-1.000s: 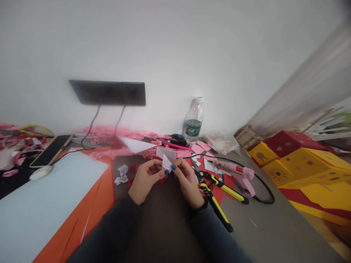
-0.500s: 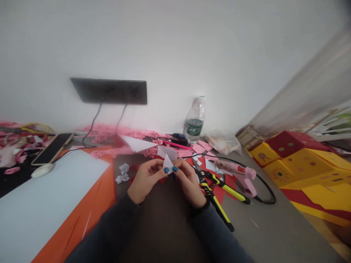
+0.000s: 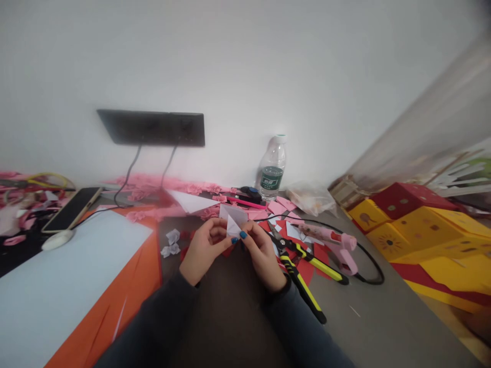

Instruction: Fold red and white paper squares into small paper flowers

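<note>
A small folded piece of white paper [image 3: 232, 225], with a pointed tip upward, sits between my two hands over the desk. My left hand [image 3: 207, 248] pinches its left side, the blue-nailed thumb on the near face. On the other side, my right hand [image 3: 264, 253] grips the paper's lower right part between thumb and fingers. Both hands' other fingertips are partly hidden behind the paper. White crumpled paper flowers [image 3: 171, 243] lie left of my left hand. Yellow-and-black pliers [image 3: 303, 259] rest open beside my right hand.
Red paper scraps [image 3: 306, 271] and a pink glue gun [image 3: 337, 244] with a black cord lie on the right. A water bottle [image 3: 271, 176] stands by the wall. White sheets [image 3: 88, 260] over orange paper, a mouse [image 3: 57, 239] and a phone [image 3: 72, 208] are left; yellow-red boxes [image 3: 418, 225] stand far right.
The folded paper has turned and tilted slightly to the left between my fingers, and my thumbs have shifted a little on it. Both hands still hold it.
</note>
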Available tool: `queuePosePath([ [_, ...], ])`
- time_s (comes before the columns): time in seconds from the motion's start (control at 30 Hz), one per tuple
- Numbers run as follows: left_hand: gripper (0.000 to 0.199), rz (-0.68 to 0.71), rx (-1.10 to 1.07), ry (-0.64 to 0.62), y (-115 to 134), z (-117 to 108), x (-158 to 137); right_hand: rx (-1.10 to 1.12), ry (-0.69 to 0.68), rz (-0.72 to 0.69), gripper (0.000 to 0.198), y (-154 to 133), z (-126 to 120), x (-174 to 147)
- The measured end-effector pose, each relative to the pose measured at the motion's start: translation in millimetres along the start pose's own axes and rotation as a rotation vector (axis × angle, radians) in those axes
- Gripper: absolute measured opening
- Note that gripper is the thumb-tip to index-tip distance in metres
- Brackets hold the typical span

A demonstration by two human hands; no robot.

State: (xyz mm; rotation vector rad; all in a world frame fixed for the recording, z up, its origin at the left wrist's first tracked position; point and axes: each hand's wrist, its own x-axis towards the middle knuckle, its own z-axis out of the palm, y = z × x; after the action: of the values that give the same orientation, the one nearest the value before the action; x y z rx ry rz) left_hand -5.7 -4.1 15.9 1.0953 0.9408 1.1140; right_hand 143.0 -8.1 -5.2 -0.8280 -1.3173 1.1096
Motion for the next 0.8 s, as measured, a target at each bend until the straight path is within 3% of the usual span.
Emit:
queuePosePath([
  [0.5,0.021,0.065,0.177,-0.044,4.2,-3.9,2.5,-0.066,-0.021,0.062,0.027,4.0,-0.5,4.7],
  [0.7,0.019,-0.014,0.269,-0.111,2.6,-6.5,2.4,-0.076,0.064,0.065,0.018,5.5,0.6,4.5],
  [0.8,0.023,-0.037,0.210,-0.061,-1.4,-3.1,1.2,-0.144,0.137,-0.002,0.010,4.5,1.2,1.0],
])
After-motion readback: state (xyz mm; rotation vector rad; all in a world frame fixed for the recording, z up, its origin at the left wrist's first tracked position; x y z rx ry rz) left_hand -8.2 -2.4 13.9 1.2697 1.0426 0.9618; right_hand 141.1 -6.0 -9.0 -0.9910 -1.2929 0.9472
